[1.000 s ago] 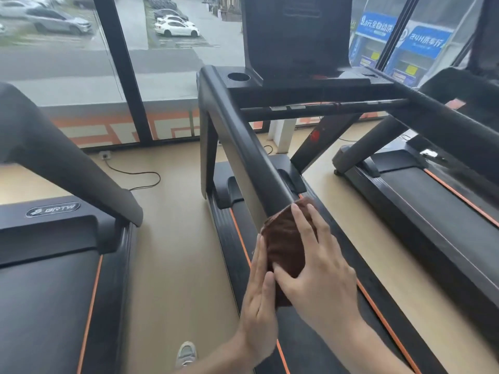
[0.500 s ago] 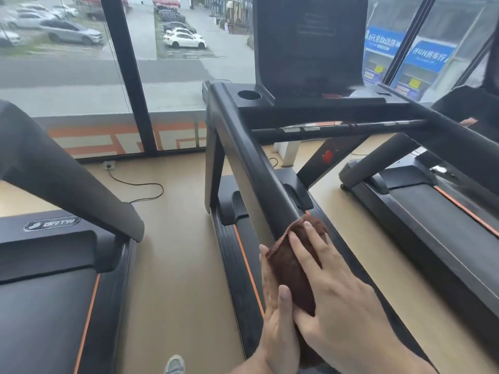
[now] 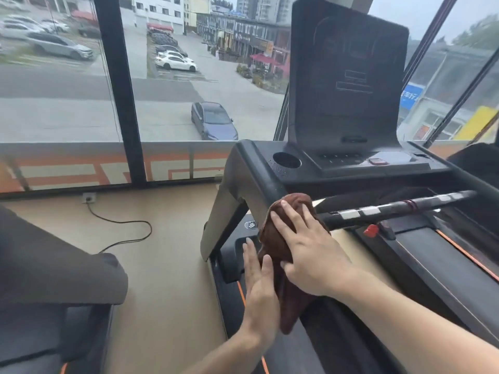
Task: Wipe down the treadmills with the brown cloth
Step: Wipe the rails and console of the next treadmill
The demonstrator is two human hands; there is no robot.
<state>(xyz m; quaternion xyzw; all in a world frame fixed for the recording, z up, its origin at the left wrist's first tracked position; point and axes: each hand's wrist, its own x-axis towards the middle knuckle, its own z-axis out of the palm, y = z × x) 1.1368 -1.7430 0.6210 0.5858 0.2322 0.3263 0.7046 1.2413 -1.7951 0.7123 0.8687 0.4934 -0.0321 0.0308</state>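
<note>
A: Where is the brown cloth (image 3: 283,238)?

B: Draped over the left handrail (image 3: 259,195) of the middle treadmill (image 3: 337,168), high up where the rail meets the console; its top bunches on the rail beside the near end of the black crossbar (image 3: 391,210), and its lower end hangs down in a tapering fold between the two forearms.

A: And the hands?

B: The right hand (image 3: 310,252) lies flat on the cloth from the inner side, fingers spread and nearly straight, pressing it to the rail; the thumb hooks along the cloth's lower edge. The left hand (image 3: 259,276) sits on the outer side, fingers straight and together, their sides against the cloth; it grips nothing.

A: What surrounds them?

B: Just above the cloth the console carries a round cup holder (image 3: 286,159), a dark upright screen (image 3: 348,71) and a small red tag (image 3: 378,161); the crossbar has pale bands along it, and a red clip (image 3: 370,230) hangs below it. The belt (image 3: 445,265) with its orange stripe runs down on the right; part of another treadmill (image 3: 54,279) fills the lower left. On the tan floor (image 3: 167,265) between them a black cable (image 3: 121,230) loops from a wall socket (image 3: 88,197); beyond the tall windows (image 3: 67,103) a grey car (image 3: 213,121) stands in the street.
</note>
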